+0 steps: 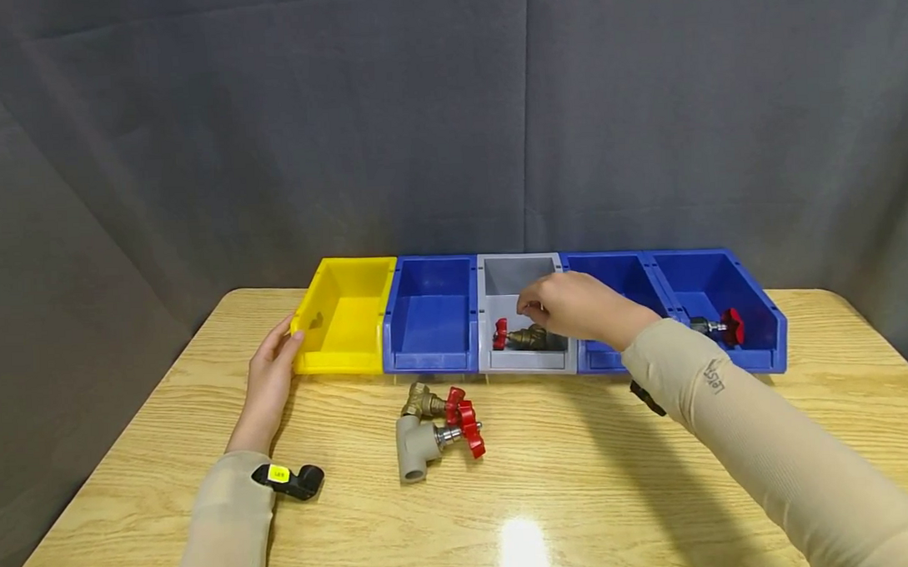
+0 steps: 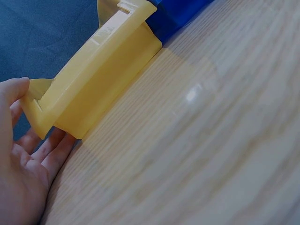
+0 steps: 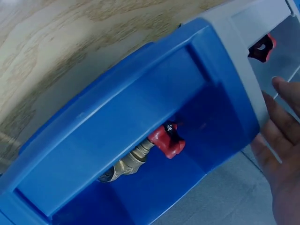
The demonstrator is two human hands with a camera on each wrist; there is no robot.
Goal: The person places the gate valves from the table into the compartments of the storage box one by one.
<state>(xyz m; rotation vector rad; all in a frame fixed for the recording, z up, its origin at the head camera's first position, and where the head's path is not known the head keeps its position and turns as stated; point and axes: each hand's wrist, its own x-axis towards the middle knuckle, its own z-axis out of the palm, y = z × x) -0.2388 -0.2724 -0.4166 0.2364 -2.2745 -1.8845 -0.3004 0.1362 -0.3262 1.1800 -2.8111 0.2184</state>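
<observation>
My left hand (image 1: 268, 378) holds the left side of the yellow bin (image 1: 340, 362); in the left wrist view its thumb lies at the rim corner and its fingers sit lower against the outer side. Over the grey bin (image 1: 528, 362), my right hand (image 1: 586, 305) hovers with loosely bent fingers and nothing visible in them. Just below it, a brass valve with a red handwheel (image 1: 529, 338) lies in that bin. On the table in front are another brass valve (image 1: 419, 401) and a grey plastic pipe valve (image 1: 413, 452), their red handwheels close together.
Left of the grey bin is a blue bin (image 1: 432, 361). The blue bin (image 3: 117, 117) to its right contains a brass valve with a red handwheel (image 3: 136, 159). A red-handled valve (image 1: 732, 327) lies in the rightmost blue bin (image 1: 773, 339). A dark curtain (image 1: 449, 133) hangs behind.
</observation>
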